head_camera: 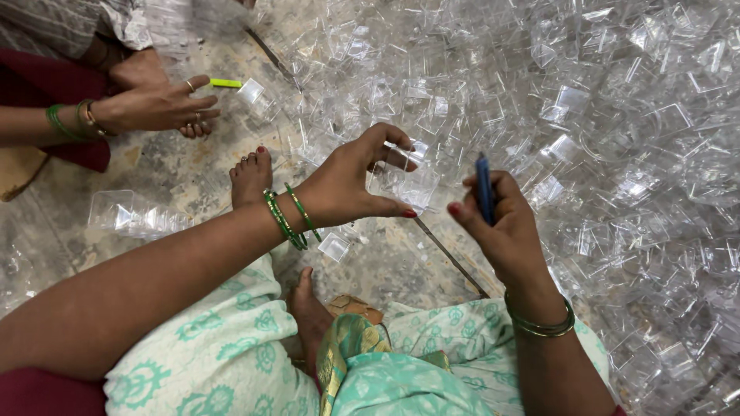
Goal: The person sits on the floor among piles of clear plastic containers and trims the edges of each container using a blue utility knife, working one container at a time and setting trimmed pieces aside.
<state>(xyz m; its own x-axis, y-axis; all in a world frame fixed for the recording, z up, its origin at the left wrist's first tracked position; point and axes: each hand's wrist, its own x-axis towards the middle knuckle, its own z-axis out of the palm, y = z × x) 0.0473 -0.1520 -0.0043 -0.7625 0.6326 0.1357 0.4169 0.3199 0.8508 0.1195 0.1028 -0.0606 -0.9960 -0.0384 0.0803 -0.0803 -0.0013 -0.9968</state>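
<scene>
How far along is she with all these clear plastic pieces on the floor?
Looks done: a short nested stack of clear pieces lies apart on the floor at the left. In hand: the left hand pinches one clear piece, and the right hand grips a blue tool. Left: the large loose pile filling the right side, so most appears undone.

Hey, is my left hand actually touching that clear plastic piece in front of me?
Touching. The head view shows the left hand with its fingers curled over the clear plastic piece and the thumb pressed under its lower edge, no gap between them.
</scene>
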